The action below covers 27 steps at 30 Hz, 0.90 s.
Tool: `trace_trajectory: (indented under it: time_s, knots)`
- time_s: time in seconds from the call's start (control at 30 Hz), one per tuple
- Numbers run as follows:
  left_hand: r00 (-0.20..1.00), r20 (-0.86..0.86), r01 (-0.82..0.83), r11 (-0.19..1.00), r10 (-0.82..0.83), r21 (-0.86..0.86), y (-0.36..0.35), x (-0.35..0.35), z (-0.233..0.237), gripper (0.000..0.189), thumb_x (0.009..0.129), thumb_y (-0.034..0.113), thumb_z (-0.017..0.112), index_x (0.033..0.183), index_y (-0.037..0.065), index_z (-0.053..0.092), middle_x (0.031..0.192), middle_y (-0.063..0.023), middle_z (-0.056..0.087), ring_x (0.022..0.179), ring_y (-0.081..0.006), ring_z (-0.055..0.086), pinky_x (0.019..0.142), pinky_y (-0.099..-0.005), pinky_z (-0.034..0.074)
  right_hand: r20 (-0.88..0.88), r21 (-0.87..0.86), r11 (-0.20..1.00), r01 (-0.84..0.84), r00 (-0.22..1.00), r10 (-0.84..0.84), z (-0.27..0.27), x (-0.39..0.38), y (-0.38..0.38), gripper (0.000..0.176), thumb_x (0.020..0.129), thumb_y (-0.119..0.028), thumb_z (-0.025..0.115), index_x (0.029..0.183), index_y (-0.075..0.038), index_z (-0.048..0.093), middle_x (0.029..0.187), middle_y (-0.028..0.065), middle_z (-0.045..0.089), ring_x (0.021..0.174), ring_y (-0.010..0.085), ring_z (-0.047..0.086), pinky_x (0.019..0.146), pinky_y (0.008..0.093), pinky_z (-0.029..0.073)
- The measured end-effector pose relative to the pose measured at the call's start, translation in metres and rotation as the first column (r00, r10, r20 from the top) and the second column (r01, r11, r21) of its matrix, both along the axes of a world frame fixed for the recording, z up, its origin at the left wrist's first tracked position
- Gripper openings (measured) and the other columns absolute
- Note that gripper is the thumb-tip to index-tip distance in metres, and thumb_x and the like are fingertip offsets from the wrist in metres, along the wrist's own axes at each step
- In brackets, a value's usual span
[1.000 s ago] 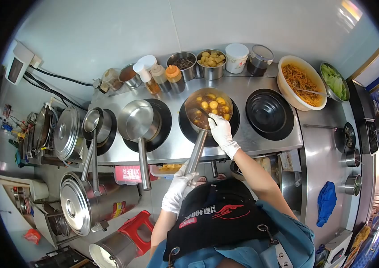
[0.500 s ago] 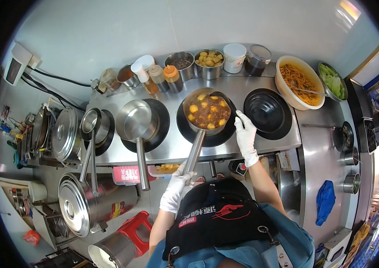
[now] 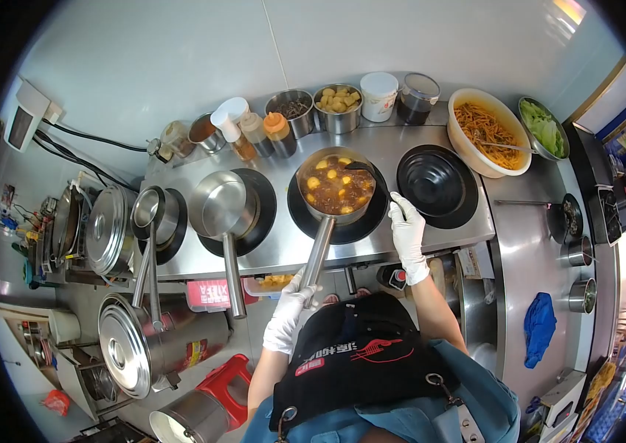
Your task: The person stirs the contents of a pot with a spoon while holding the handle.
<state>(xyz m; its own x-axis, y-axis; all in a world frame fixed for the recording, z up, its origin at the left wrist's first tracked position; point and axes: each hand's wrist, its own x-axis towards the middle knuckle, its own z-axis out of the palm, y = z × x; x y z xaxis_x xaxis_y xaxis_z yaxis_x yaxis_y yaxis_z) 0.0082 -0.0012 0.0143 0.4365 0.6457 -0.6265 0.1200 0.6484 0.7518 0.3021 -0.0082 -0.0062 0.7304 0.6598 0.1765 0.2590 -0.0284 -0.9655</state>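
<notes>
In the head view, a steel saucepan (image 3: 311,209) sits on the middle burner, holding brown sauce with several yellow chunks (image 3: 333,184) in it. My left hand (image 3: 289,308), in a white glove, is closed around the end of its long handle. A black spatula (image 3: 376,174) dips into the sauce from the right side of the pan. My gloved right hand (image 3: 406,230) grips the spatula's handle just right of the pan, fingers pressed together; much of the handle is hidden by the fingers.
Left of the pan stands another saucepan (image 3: 222,203) with its handle pointing at me. A black bowl (image 3: 431,182) rests on the right. Along the wall are sauce bottles (image 3: 280,133), a pot of potato chunks (image 3: 339,117), and a large tub of orange shreds (image 3: 491,168).
The spatula's blade has shifted within the pan and shows more above the sauce. My right hand has moved slightly down; my left hand stays on the pan handle.
</notes>
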Motion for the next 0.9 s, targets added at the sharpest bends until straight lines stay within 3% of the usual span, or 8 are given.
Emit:
trace_trajectory:
  time_s: [0.5,0.9]
  knots:
    - [1.000,-0.009,0.022,1.000,-0.021,0.021,0.000,-0.003,-0.006,0.060,0.087,0.008,0.055,0.144,0.009,0.034,0.094,-0.0085,0.067,0.057,-0.0107,0.058,0.053,-0.0222,0.049,0.014,0.012,0.999,-0.036,0.999,0.035,0.026,-0.004,-0.003,0.024,0.085,-0.004,0.062,0.108,0.003,0.064,0.105,0.0165,0.067,0.098,0.0230,0.065,0.088,0.0305,0.048]
    - [0.999,0.010,0.033,0.999,-0.033,0.038,-0.001,-0.003,-0.007,0.060,0.088,0.009,0.056,0.144,0.010,0.033,0.092,-0.0074,0.066,0.056,-0.0099,0.057,0.051,-0.0222,0.048,0.041,0.042,0.997,-0.070,0.997,0.068,0.017,-0.004,-0.001,0.023,0.085,-0.005,0.062,0.107,0.002,0.065,0.105,0.0165,0.067,0.097,0.0239,0.065,0.086,0.0308,0.049]
